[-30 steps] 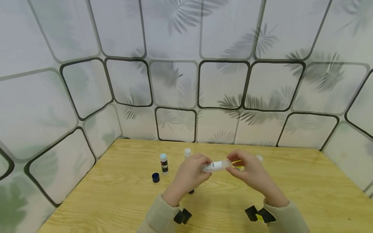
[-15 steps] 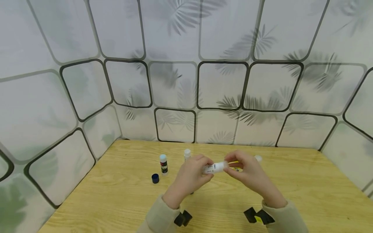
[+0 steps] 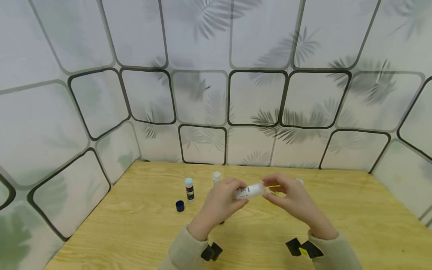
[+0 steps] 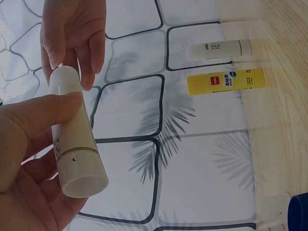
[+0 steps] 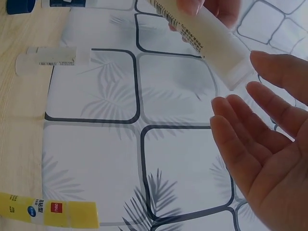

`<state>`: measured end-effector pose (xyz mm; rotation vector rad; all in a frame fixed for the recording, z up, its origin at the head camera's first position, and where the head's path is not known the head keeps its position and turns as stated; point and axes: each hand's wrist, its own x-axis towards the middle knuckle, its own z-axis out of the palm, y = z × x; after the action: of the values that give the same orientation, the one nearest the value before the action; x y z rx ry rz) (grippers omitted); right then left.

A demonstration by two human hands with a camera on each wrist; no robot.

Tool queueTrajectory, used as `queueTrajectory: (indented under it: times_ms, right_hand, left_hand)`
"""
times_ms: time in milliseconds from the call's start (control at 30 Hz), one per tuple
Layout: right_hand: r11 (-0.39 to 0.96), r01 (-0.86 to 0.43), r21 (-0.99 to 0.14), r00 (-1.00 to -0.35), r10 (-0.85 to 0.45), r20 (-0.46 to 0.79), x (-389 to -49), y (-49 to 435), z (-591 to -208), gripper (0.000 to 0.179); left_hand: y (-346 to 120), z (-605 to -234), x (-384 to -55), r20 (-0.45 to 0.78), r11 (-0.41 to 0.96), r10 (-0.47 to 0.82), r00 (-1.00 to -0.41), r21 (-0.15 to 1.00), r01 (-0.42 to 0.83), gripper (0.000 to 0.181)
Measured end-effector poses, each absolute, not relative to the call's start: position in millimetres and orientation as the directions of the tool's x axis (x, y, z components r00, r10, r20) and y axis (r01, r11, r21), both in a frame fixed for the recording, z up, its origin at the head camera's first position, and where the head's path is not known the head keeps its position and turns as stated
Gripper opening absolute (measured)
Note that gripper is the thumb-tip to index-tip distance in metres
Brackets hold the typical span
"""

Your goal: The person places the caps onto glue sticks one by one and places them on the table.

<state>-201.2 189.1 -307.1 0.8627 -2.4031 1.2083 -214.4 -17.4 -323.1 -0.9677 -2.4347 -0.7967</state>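
Note:
My left hand [image 3: 219,200] grips a white glue stick [image 3: 250,191] above the table, tilted slightly up to the right. In the left wrist view, its thumb lies along the barrel of the glue stick [image 4: 72,127]. My right hand [image 3: 291,198] is at the stick's right end, thumb and fingers spread. From the right wrist, the glue stick [image 5: 207,43] shows a translucent end close to the thumb and fingertips of the right hand [image 5: 269,139], with a gap between them and nothing held.
On the wooden table [image 3: 152,236], a black-labelled glue stick [image 3: 189,190] stands beside a dark blue cap [image 3: 180,206]. Another white-topped stick [image 3: 217,176] is partly behind the left hand. A yellow glue stick [image 4: 226,82] and a white one [image 4: 222,49] stand farther right. A patterned curtain [image 3: 202,93] encloses the back.
The right hand's fingertips, at the glue stick's end half a second ago, have loosened and drawn slightly right. The left hand still holds the stick, now tilted slightly more.

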Motion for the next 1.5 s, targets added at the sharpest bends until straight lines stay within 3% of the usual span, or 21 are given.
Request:
queueTrajectory:
  times_ms: [333, 1133, 1500]
  right_hand:
    - [0.410, -0.679, -0.609, -0.734, -0.416, 0.537, -201, 192, -307, 0.023]
    - [0.397, -0.734, -0.552, -0.680, -0.412, 0.607, -197, 187, -305, 0.026]
    - [0.402, -0.711, -0.578, -0.704, -0.409, 0.581, -196, 187, -304, 0.023]
  left_hand:
    - [-18, -323, -212, 0.558, 0.594, 0.488, -0.671, 0.351, 0.723, 0.025]
    - [-18, -318, -205, 0.656, 0.623, 0.472, -0.589, 0.225, 0.749, 0.025]
    - [-16, -319, -204, 0.714, 0.627, 0.446, -0.539, 0.180, 0.758, 0.025]
